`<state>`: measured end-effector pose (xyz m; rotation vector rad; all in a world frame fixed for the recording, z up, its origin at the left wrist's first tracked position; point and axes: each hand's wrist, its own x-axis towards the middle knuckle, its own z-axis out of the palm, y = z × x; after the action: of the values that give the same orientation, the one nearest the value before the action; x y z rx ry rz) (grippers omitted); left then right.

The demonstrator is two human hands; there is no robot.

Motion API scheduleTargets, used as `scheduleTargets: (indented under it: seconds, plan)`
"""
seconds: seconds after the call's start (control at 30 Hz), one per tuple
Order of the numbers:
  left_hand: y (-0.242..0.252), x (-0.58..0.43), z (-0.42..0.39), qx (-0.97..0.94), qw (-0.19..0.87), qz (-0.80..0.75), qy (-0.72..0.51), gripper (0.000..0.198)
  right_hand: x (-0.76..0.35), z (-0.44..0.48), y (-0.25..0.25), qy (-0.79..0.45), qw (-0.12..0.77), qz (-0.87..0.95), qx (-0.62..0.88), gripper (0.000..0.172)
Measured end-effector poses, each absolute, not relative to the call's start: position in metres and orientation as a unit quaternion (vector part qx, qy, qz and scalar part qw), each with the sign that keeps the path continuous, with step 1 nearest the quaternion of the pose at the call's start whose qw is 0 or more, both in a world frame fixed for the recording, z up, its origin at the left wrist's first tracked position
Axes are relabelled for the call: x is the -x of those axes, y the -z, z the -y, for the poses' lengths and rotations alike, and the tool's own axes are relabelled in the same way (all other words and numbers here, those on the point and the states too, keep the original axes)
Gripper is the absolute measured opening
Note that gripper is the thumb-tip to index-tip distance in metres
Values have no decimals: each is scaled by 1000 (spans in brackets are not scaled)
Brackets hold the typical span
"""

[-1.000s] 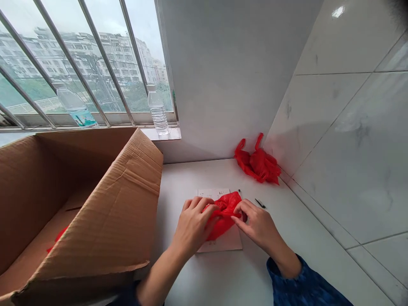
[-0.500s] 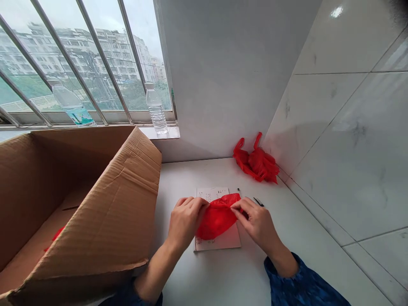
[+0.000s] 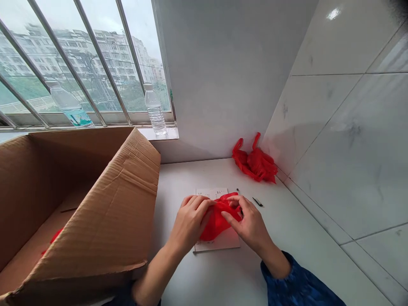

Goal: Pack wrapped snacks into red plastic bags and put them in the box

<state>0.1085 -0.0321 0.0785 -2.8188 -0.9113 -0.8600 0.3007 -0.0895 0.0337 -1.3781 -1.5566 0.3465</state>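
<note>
A thin red plastic bag (image 3: 213, 227) is stretched between my hands, above a sheet of paper with writing (image 3: 225, 242) on the white table. My left hand (image 3: 192, 217) pinches the bag's upper left side with thumb and fingers. At the bag's right side is my right hand (image 3: 249, 219), its thumb and index finger apart; the index finger touches the upper edge, and other fingers curl behind, partly hidden, against the bag. A second red plastic bag (image 3: 257, 163) lies crumpled at the back of the table, handles up.
On the left stands a large open cardboard box (image 3: 127, 204) with something red (image 3: 55, 235) inside. A small dark pen-like object (image 3: 257, 202) lies right of the paper. Two clear bottles, one upright (image 3: 155, 111) and one leaning (image 3: 70, 105), rest on the windowsill. Tiled wall (image 3: 350, 140) borders the right.
My left hand has shifted slightly right, gathering the bag. My right thumb and index finger have spread from a pinch, and the hand has moved a little left.
</note>
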Motion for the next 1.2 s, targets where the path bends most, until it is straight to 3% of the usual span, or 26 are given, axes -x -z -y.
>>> scheduleTargets:
  seconds: [0.1,0.2,0.37,0.5,0.6,0.73,0.87,0.93,1.0,1.1,1.2]
  plan:
    - [-79,-104,31,898,18,298,324,14,-300,89,-36,-132,509,636,565,12]
    - [-84,-97,30,845,-19,364,392,12,-311,89,-34,-157,577,551,581,19]
    - [-92,-97,32,708,-214,438,511,24,-321,89,-30,-224,662,458,549,18]
    - [-105,-103,48,706,-285,394,515,19,-318,91,-38,-255,662,473,522,40]
    - [-121,-100,66,757,-240,329,512,6,-324,96,-48,-172,646,477,570,34]
    - [-142,-83,83,835,-182,248,456,19,-330,110,-65,36,676,454,579,36]
    - [-155,-75,89,872,-248,190,377,28,-307,133,-88,117,713,541,430,40]
    - [-158,-76,89,881,-289,162,338,31,-292,138,-96,79,642,670,364,34]
    - [-158,-78,89,891,-295,155,307,32,-282,135,-94,-7,505,774,381,21]
    - [-157,-78,88,912,-243,173,282,29,-285,122,-74,-80,288,780,550,17]
    - [-156,-74,86,926,-187,194,264,22,-302,116,-53,-57,209,725,654,15]
